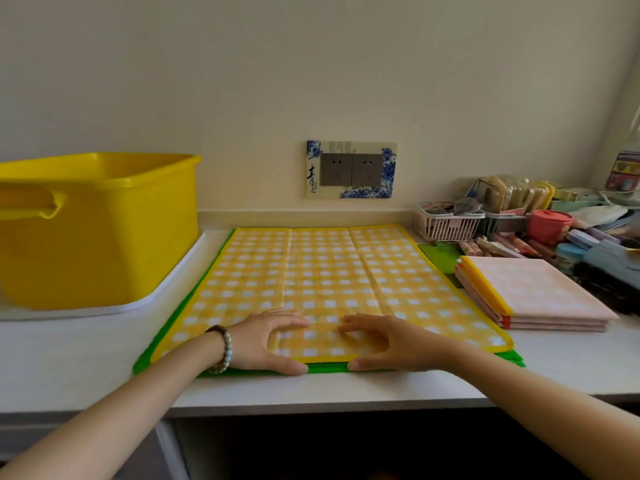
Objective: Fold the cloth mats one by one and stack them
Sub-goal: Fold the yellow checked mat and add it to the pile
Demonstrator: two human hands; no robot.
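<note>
A yellow-and-white checked cloth mat (322,282) lies spread flat on the white counter, on top of a green mat (325,368) whose edge shows around it. My left hand (266,342) and my right hand (377,344) are at the yellow mat's near edge, close together. Each hand's fingers lie curved on top of the cloth and each thumb sits at the hem; I cannot tell whether they pinch it. To the right lies a stack of folded pink mats (533,294) with a yellow border showing.
A large yellow plastic tub (104,230) stands on a white tray at the left. At the back right are small baskets (446,223), a pink cup (549,225) and assorted clutter. A wall socket (351,169) is behind the mat. The counter's front edge is just below my hands.
</note>
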